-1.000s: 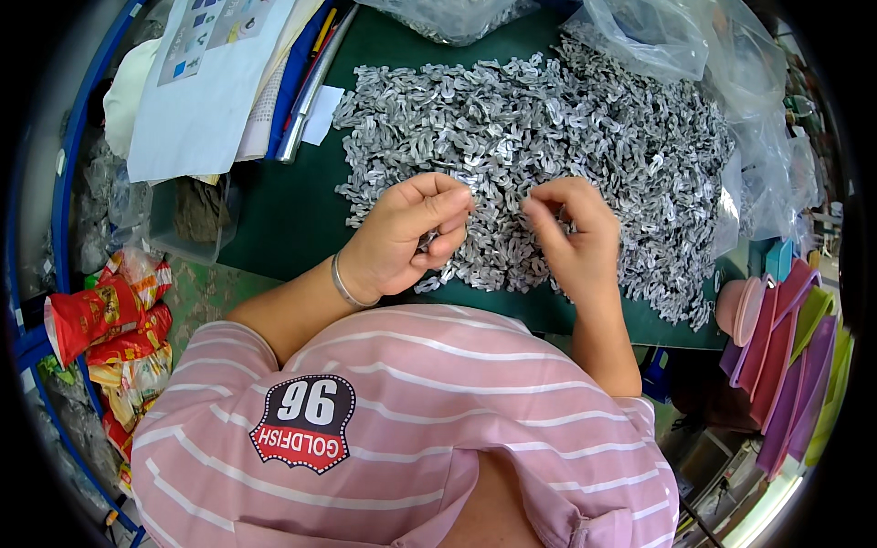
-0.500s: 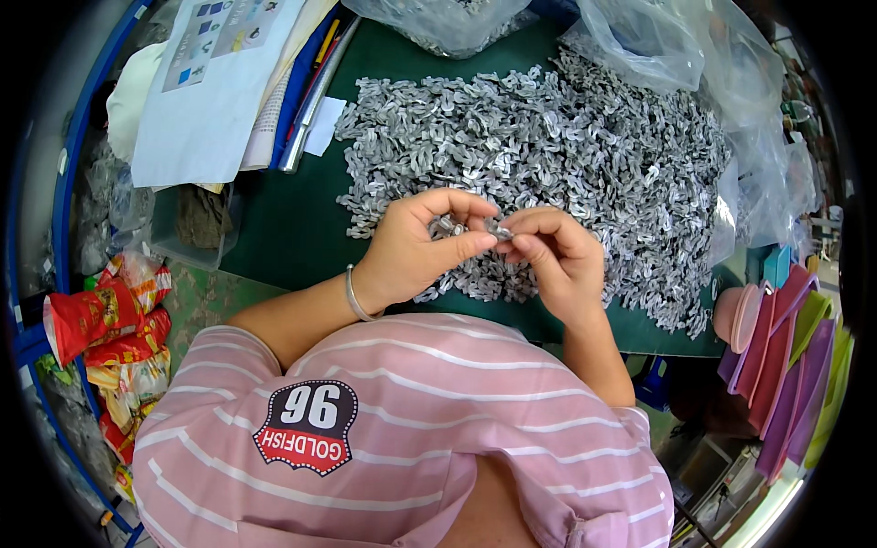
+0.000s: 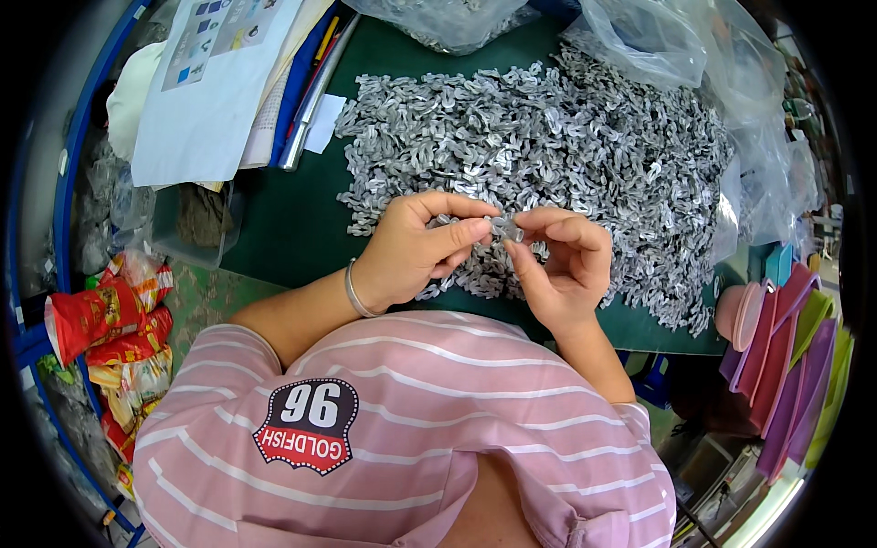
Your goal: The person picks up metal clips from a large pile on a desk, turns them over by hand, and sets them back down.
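Between my two hands is a small curved grey metal piece [image 3: 510, 229], held at the near edge of a wide heap of similar silvery metal pieces [image 3: 512, 137]. My left hand [image 3: 425, 242] pinches its left end between thumb and forefinger, the other fingers curled beneath. My right hand [image 3: 562, 260] grips the right end with thumb and forefinger, its remaining fingers bent. A silver bracelet [image 3: 354, 290] circles my left wrist. The piece's exact shape is partly covered by my fingertips.
The heap lies on a dark green tabletop [image 3: 283, 228]. Papers [image 3: 206, 119], a metal tube [image 3: 315, 100] and a clear plastic bin [image 3: 196, 233] are at the left. Clear plastic bags [image 3: 639, 41] border the far right. Colourful plastic containers [image 3: 776, 365] stand right; red packets [image 3: 96, 320] lie left.
My right fingers have spread slightly and turned the small metal piece, so more of it shows. My left hand has barely moved.
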`<action>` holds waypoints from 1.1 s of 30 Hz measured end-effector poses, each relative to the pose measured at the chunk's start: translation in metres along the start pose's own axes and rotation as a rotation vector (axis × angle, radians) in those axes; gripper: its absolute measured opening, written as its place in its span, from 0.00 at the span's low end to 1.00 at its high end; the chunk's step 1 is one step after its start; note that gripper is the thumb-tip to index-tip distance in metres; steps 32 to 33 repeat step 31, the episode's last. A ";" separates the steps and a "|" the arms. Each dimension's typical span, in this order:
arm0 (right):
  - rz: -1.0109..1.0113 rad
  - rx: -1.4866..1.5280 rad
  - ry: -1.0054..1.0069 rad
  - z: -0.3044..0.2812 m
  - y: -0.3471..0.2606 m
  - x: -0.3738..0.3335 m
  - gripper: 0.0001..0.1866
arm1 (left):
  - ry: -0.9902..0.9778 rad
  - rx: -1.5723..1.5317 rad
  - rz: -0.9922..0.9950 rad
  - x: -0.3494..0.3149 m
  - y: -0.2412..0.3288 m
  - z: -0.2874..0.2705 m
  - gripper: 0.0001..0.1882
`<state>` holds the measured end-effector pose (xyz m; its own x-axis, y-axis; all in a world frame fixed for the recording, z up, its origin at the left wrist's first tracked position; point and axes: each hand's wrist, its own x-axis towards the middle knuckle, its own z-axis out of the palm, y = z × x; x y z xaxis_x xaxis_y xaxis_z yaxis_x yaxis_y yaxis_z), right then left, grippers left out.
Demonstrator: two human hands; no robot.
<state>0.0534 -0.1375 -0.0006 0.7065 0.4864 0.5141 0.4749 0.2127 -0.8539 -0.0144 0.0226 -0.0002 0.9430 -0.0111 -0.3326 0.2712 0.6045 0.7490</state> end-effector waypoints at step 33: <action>0.344 0.030 -0.156 0.000 0.000 0.005 0.17 | 0.066 0.464 0.285 -0.007 0.007 -0.009 0.08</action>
